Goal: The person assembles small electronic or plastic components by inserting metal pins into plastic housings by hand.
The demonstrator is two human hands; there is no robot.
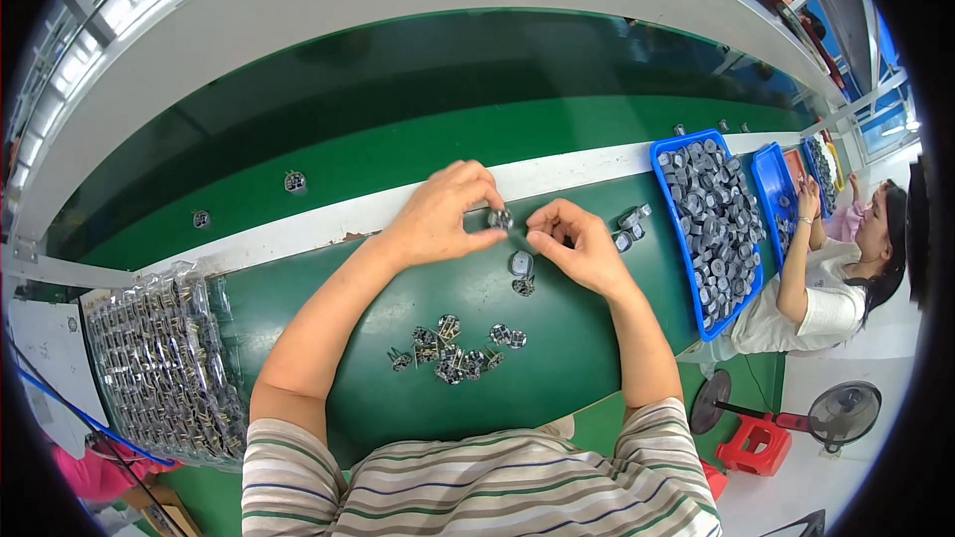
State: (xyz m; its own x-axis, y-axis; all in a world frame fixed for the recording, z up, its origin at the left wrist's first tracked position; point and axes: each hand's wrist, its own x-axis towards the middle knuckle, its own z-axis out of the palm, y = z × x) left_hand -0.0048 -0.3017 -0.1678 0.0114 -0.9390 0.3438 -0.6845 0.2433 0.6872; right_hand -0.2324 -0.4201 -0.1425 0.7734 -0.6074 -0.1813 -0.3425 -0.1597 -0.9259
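Observation:
My left hand point(438, 217) pinches a small round circuit-board part point(500, 220) between thumb and fingers, above the green worktable point(557, 358). Close by on its right is my right hand point(582, 244), thumb and forefinger pressed together; anything between them is too small to make out. Just below the hands, a grey round cap point(520, 263) lies beside another circuit-board part point(523, 286). Nearer to me, several loose circuit-board parts with metal pins point(450, 358) form a pile. A few grey caps point(629, 229) sit right of my right hand.
At the left lies a clear plastic tray point(164, 368) full of pinned parts. A blue bin point(734, 321) heaped with grey caps stands right. Parts point(294, 181) rest on the green belt beyond the white ledge point(577, 169). A co-worker point(821, 283) sits at the far right.

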